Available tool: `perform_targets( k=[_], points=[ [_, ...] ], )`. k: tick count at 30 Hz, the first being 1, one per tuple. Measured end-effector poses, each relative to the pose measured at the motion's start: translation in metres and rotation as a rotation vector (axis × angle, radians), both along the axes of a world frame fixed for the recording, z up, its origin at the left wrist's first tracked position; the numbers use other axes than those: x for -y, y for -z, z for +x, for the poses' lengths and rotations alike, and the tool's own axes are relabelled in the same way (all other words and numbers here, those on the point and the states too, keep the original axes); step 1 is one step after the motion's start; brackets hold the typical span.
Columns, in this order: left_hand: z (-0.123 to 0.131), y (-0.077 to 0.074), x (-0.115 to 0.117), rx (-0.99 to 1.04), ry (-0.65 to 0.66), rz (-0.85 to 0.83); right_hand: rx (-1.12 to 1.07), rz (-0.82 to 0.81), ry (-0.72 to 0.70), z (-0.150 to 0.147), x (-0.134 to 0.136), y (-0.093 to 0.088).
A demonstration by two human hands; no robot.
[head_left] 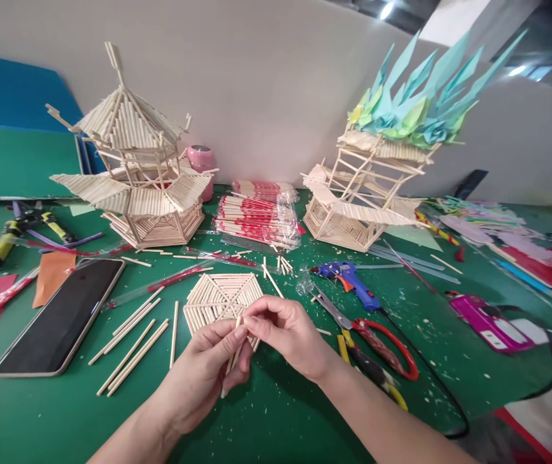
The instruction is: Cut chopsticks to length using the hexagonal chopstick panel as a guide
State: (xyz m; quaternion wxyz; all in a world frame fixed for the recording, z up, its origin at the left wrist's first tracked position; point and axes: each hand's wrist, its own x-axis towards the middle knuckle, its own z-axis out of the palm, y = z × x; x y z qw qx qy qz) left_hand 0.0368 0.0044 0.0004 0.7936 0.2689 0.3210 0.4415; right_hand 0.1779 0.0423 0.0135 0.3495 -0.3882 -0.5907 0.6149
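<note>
From the head camera, your left hand (206, 374) and your right hand (288, 332) meet low in the middle of the green table (276, 412). Your left fingers are curled tight around a few short wooden sticks (232, 361), which stand nearly upright in the grip. Your right thumb and forefinger are pinched narrow on the top of one of those sticks. Just behind both hands, touching the tabletop, lies the flat hexagonal stick panel (220, 298) (its near edge is hidden by your fingers).

To your left lie loose long sticks (133, 345) and, beyond them, a dark phone (60, 319) face up. To your right sit red-handled scissors (377, 338) and a blue glue gun (348, 280), near each other. Farther back stand a finished stick pagoda (133, 174) on the left, a bundle of wrapped chopsticks (259, 219) in the centre, and a second stick tower (360, 193) on the right, topped with green and blue folded paper (416, 96). Yellow-handled cutters (8, 238) rest at the far left edge. Small wood chips are scattered over the table near your hands.
</note>
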Motion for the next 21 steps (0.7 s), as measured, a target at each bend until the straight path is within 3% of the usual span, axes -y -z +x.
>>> perform_targets(
  k=[6,13,21],
  points=[
    [0.003,-0.003,-0.002,-0.048,-0.043,-0.028,-0.075,-0.036,0.029,-0.003,-0.005,0.011],
    [0.010,0.006,0.000,-0.160,0.033,-0.033,-0.117,-0.057,-0.050,0.003,0.001,0.017],
    [0.009,0.001,0.001,-0.189,0.031,-0.090,-0.072,0.010,0.075,0.007,-0.001,0.018]
  ],
)
